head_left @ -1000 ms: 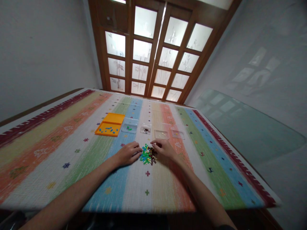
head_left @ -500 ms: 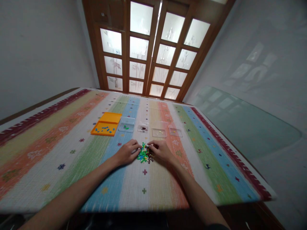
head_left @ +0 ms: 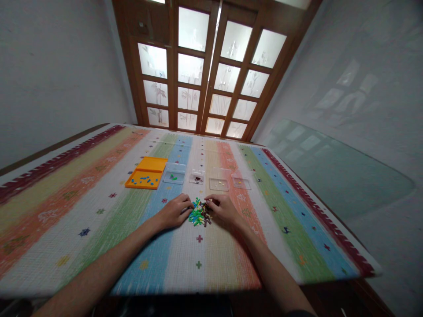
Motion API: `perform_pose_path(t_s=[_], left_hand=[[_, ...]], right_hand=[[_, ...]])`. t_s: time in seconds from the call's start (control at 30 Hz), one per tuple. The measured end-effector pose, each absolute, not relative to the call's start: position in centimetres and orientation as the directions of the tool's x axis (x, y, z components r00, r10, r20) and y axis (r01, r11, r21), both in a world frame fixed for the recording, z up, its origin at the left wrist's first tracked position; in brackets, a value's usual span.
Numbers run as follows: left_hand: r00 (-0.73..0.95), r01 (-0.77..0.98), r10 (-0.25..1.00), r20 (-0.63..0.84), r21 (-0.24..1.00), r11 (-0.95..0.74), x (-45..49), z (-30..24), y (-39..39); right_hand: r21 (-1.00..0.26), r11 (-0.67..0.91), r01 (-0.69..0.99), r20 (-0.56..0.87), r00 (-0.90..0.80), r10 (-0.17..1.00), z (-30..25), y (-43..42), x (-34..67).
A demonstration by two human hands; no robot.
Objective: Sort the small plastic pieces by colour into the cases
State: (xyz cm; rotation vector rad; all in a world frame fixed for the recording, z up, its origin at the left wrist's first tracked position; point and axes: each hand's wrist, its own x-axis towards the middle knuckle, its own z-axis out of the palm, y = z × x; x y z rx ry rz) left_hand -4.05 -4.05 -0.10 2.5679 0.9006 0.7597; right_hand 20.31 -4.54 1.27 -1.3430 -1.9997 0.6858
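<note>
A small heap of tiny coloured pieces (head_left: 199, 213), green, blue, yellow and brown, lies on the striped tablecloth (head_left: 99, 229). My left hand (head_left: 175, 210) rests at the heap's left edge with its fingers curled toward the pieces. My right hand (head_left: 222, 208) sits at the heap's right edge, its fingertips pinched together among the brown pieces. What either hand holds is too small to make out.
Behind the heap stands a row of trays: an orange tray (head_left: 145, 172) with blue pieces, a clear tray (head_left: 174, 173) with green pieces, a clear tray (head_left: 196, 177) with dark pieces, and two more clear trays (head_left: 219, 184) (head_left: 241, 182). A wooden glazed door (head_left: 205, 70) stands beyond the table.
Both hands stay at the heap, with only small finger movements. The view has shifted slightly.
</note>
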Motion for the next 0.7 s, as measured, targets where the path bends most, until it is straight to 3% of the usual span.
perform_pose_path(t_s=[0.37,0.5,0.7], left_hand=[[0.619,0.451,0.677,0.397,0.526,-0.721,-5.1,0.5,-3.0],[0.501,0.549,0.722,0.477,0.470,-0.691,-7.0,1.1,-0.4],[0.345,0.772,0.754,0.559,0.289,-0.567,-9.8,2.6,3.9]], right_hand=[[-0.724,0.322,0.610,0.178,-0.285,0.942,1.3,-4.7,20.2],[-0.736,0.310,0.601,0.166,-0.284,0.945,1.3,-4.6,20.3],[-0.709,0.334,0.622,0.176,-0.303,0.937,1.2,-4.6,20.3]])
